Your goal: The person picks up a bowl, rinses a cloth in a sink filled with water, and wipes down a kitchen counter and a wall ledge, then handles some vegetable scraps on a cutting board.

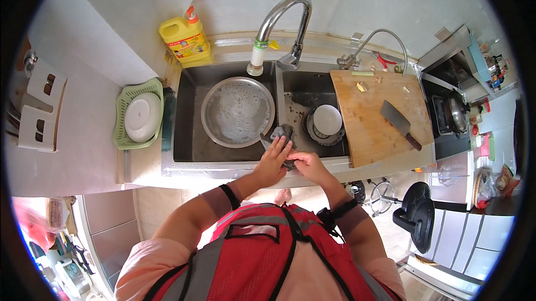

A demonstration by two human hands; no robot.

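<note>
A wet dark grey cloth point(284, 130) is bunched up at the front of the divider between the two sink basins. My left hand point(274, 159) lies over it with the fingers nearly straight, its palm hidden from view. From the other side my right hand point(309, 164) closes on the cloth, its fingertips meeting my left hand. In the left basin point(190, 91) stands a round metal bowl point(204, 112) of soapy, foamy water. A white bowl point(328, 119) sits on darker dishes in the right basin point(299, 87), where food scraps lie on the bottom.
A wooden cutting board point(364, 112) covers part of the right basin, with a cleaver point(395, 117) on it. The chrome faucet point(301, 8) arches above the sink. Left are a green basket point(121, 127) holding white dishes point(142, 117) and a yellow detergent jug point(186, 39). A stove pot point(456, 110) stands right.
</note>
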